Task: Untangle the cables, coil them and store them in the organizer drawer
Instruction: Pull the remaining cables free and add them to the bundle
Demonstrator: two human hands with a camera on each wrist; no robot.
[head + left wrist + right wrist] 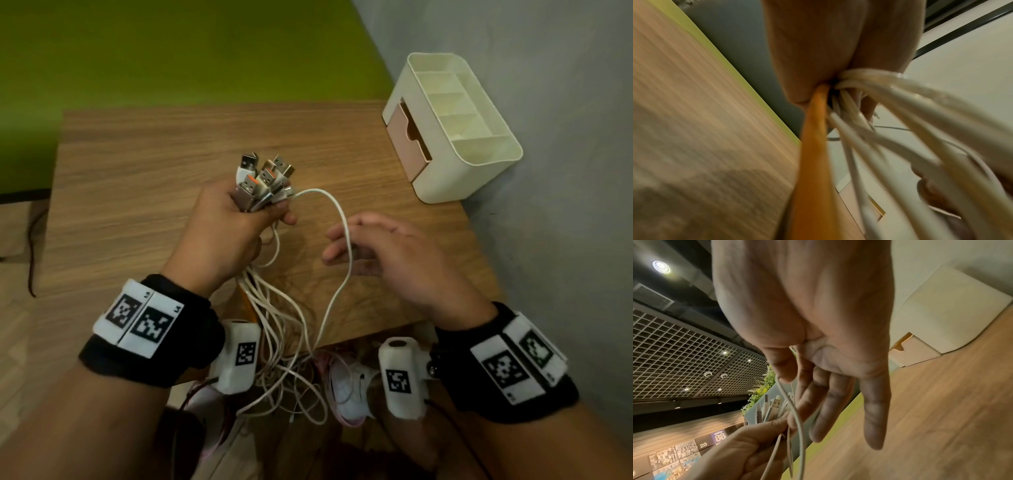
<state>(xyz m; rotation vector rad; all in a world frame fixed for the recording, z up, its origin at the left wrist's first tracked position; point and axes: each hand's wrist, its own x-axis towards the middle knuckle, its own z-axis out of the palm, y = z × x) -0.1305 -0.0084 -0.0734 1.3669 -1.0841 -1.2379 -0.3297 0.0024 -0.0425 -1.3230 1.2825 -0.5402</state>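
Observation:
My left hand [233, 222] grips a bundle of white cables just below their USB plugs [263, 178], which stick up above the fist. The cables [284, 325] hang down from it in a tangle past the table's front edge; one of them is orange [813, 146]. One white cable loop [342, 233] arcs from the bundle across the fingers of my right hand [376, 250], which is spread with straight fingers beside it. In the right wrist view the loop [797, 418] runs past the thumb and fingers. The cream organizer [455, 126] stands at the back right, its pink drawer [407, 144] partly pulled out.
The wooden table [154, 154] lies under both hands. A grey wall [565, 171] runs along its right side, close behind the organizer. A green surface [171, 51] lies beyond the far edge. Shoes [346, 387] show on the floor below the hanging cables.

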